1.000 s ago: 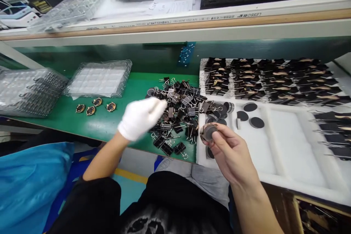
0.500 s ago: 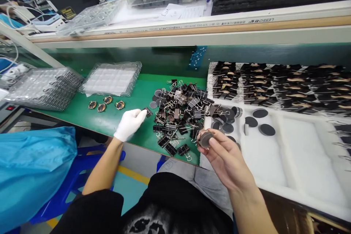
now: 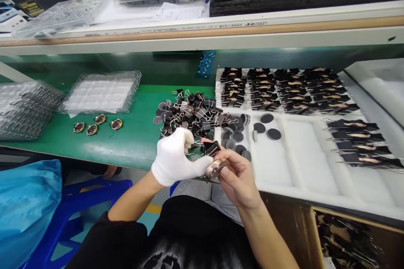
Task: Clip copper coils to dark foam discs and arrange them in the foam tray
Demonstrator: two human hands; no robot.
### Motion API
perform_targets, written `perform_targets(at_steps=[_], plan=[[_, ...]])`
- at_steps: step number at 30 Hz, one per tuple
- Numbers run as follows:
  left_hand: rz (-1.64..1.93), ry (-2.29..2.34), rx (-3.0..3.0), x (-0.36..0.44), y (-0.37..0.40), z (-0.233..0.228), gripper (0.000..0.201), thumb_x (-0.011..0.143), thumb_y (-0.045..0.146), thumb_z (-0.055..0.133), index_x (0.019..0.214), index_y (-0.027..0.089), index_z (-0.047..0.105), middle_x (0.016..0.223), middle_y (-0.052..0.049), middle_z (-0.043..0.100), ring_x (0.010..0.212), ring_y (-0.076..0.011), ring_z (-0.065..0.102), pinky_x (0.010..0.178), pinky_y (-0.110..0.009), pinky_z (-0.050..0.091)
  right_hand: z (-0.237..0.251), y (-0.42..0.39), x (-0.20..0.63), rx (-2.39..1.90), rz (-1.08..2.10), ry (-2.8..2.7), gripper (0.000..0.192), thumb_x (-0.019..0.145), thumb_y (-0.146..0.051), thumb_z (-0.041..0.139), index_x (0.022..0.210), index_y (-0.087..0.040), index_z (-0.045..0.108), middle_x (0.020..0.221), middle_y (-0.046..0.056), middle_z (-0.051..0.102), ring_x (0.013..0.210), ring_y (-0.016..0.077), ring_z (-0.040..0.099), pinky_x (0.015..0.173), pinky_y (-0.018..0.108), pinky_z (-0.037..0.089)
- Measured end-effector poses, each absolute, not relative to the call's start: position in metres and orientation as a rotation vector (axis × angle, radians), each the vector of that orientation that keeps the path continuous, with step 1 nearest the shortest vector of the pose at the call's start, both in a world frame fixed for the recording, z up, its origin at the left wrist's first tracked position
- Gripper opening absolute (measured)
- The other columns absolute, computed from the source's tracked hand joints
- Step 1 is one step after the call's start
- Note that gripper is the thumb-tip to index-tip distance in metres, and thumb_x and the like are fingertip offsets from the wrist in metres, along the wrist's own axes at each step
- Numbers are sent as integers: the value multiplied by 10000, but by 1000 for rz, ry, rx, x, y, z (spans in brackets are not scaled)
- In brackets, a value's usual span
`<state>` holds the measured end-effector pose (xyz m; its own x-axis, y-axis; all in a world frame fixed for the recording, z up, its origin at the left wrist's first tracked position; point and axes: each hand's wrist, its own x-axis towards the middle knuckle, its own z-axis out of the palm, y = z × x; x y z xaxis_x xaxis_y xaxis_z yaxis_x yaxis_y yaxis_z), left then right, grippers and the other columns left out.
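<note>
Green bench [image 3: 126, 143], clip pile [image 3: 192, 113]: our gloved left hand [image 3: 175, 157] pinches a binder clip [image 3: 211, 148]; our bare right hand [image 3: 238, 176] pinches a round part [image 3: 215, 168].

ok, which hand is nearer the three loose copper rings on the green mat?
Left. The gloved left hand is right of the copper rings; the bare right hand is farther right, by the white tray.

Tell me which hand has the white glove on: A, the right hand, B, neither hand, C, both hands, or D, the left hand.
D: the left hand wears a white glove, while the right hand is bare; the two meet over a black binder clip at the bench edge.
</note>
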<state>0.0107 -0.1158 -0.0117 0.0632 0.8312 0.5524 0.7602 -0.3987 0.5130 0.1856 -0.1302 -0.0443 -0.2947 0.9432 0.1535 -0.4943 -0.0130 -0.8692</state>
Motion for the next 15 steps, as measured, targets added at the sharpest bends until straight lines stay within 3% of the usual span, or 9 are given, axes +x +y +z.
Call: perform_targets(at_steps=[5,10,15], plan=[[990,1601,2272,18,-114,-7,392,772,505,702,652,214,468,537,43,522,468,-91,480,499,-239,374,-49,-133,193,-638,1569,-1035,258,860,-465,777,940,-230,710,1235,151,747,664,186,713,644,361,629],[1085,1504,2421,17,-110,-11,372,715,529,675,628,216,493,504,46,500,444,-92,458,503,-252,399,-48,-135,192,-667,1573,-975,324,823,-521,785,912,-223,695,1201,165,762,618,183,694,526,321,588],[1167,1483,2488,18,-110,-14,402,685,481,636,543,238,349,445,66,328,416,-87,324,470,-275,317,-45,-135,192,-522,1660,-924,208,860,-416,778,934,-233,712,1204,136,770,588,167,690,496,298,569]])
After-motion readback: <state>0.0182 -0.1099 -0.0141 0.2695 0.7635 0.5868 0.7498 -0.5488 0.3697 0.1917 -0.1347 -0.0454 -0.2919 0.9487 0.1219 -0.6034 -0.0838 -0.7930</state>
